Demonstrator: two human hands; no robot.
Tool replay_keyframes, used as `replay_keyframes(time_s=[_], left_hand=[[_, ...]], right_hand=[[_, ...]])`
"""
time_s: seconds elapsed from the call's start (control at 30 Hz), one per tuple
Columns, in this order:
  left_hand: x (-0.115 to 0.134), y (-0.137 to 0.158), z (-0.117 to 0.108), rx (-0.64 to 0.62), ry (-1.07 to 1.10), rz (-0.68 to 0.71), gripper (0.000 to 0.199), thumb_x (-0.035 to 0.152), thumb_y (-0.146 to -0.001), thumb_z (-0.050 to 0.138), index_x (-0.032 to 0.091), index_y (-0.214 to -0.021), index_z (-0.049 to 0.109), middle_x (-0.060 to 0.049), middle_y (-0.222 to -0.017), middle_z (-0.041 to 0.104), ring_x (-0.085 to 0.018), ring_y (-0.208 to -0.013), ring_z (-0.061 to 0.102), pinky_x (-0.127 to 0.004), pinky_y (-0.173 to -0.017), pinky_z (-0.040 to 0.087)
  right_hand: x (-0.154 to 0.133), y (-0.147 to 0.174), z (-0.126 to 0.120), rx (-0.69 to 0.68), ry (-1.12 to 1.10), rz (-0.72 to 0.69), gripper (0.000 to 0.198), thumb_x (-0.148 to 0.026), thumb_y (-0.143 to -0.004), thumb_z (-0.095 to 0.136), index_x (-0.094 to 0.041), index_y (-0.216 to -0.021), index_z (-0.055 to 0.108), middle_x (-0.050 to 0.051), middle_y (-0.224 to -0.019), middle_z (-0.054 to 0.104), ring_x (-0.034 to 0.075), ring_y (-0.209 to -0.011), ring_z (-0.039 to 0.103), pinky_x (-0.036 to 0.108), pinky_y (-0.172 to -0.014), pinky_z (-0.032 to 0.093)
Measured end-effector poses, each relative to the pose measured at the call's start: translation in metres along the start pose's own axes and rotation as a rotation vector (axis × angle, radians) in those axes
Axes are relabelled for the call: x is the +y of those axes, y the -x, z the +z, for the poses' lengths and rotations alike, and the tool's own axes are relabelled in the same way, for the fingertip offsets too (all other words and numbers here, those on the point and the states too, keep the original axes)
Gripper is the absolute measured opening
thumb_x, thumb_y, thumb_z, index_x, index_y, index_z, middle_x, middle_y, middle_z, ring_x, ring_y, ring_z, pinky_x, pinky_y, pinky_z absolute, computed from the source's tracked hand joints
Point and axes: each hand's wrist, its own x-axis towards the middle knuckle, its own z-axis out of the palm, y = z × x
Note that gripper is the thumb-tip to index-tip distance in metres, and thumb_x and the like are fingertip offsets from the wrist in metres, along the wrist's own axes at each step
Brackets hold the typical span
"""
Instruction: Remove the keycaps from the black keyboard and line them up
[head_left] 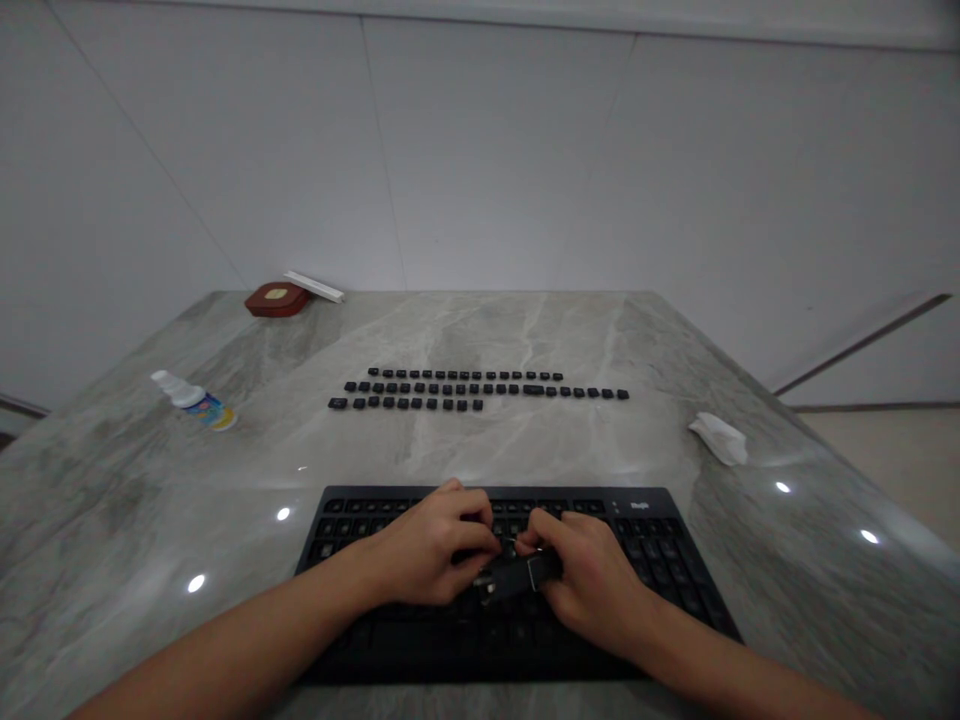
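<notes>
Over the six-o'clock computer keyboard [442, 645], the right hand [589, 570] grips a black tool [517, 577]. The left hand [431, 545] half-curls, hold unclear.

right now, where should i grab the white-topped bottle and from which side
I'd likely wrap the labelled body of the white-topped bottle, coming from the keyboard side. The body is broader than the narrow white top, and in this view its base end points toward the keyboard, the top away.

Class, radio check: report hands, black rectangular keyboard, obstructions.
Right hand holding black metal-trimmed object; left hand beside it. Black rectangular keyboard underneath, partly hidden by hands. Small black keycaps in rows beyond.
</notes>
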Motion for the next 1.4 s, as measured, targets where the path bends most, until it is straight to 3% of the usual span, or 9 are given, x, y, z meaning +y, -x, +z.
replay_keyframes(time_s=[0.33, 0.47, 0.73, 0.93, 1.13, 1.4], left_hand=[[0.0055, -0.0021, -0.0036, -0.102, -0.074, 0.037, 0.031, 0.019, -0.089, 0.057, 0.023, -0.119, 0.064, -0.008, -0.107, 0.059, -0.019, -0.093, 0.059, -0.033, -0.079, 0.041], [0.0029, -0.0018, -0.0022, -0.111, -0.138, 0.086, 0.031, 0.021, -0.091, 0.056, 0.023, -0.122, 0.063, -0.008, -0.120, 0.060, -0.021, -0.098, 0.059, -0.035, -0.082, 0.040], [-0.0007, -0.0016, 0.0025, -0.088, -0.239, 0.147, 0.029, 0.024, -0.095, 0.055, 0.024, -0.123, 0.062, 0.000, -0.120, 0.069, -0.017, -0.074, 0.052, -0.034, -0.067, 0.038], [0.0015, -0.0026, 0.0012, -0.157, -0.286, 0.134, 0.034, 0.025, -0.094, 0.054, 0.025, -0.128, 0.059, -0.001, -0.122, 0.068, -0.018, -0.071, 0.049, -0.036, -0.067, 0.038], [0.0032, -0.0043, -0.0012, -0.152, -0.282, 0.135, 0.030, 0.025, -0.094, 0.055, 0.025, -0.123, 0.062, -0.003, -0.120, 0.069, -0.018, -0.072, 0.051, -0.035, -0.069, 0.038], [0.0010, -0.0028, 0.0022, -0.148, -0.289, 0.122, 0.025, 0.027, -0.095, 0.054, 0.024, -0.117, 0.066, -0.002, -0.123, 0.068, -0.018, -0.072, 0.052, -0.035, -0.068, 0.038]], right_hand=[[0.0057, 0.0043, 0.0053, 0.048, -0.052, -0.055, 0.028, -0.005, -0.061, 0.049, -0.022, -0.080, 0.059, -0.001, -0.071, 0.067, 0.018, -0.065, 0.061, 0.027, -0.061, 0.036], [0.0054, 0.0026, 0.0051, 0.074, -0.119, -0.081, 0.026, -0.006, -0.062, 0.049, -0.022, -0.080, 0.059, -0.001, -0.071, 0.068, 0.017, -0.065, 0.062, 0.026, -0.061, 0.037], [0.0019, 0.0013, 0.0034, 0.138, -0.152, -0.146, 0.027, -0.007, -0.059, 0.047, -0.021, -0.078, 0.058, -0.001, -0.067, 0.066, 0.016, -0.059, 0.060, 0.025, -0.058, 0.039], [0.0008, 0.0010, 0.0028, 0.066, -0.173, -0.150, 0.018, -0.011, -0.078, 0.048, -0.021, -0.082, 0.061, 0.000, -0.069, 0.068, 0.015, -0.060, 0.061, 0.026, -0.060, 0.039], [0.0013, 0.0013, 0.0019, 0.067, -0.201, -0.162, 0.016, -0.015, -0.087, 0.047, -0.020, -0.084, 0.062, 0.000, -0.069, 0.066, 0.014, -0.060, 0.059, 0.025, -0.060, 0.039], [-0.0035, -0.0039, -0.0027, 0.095, -0.204, -0.185, 0.035, -0.023, -0.092, 0.047, -0.018, -0.057, 0.047, -0.004, -0.050, 0.048, 0.008, -0.046, 0.044, 0.022, -0.049, 0.030]])
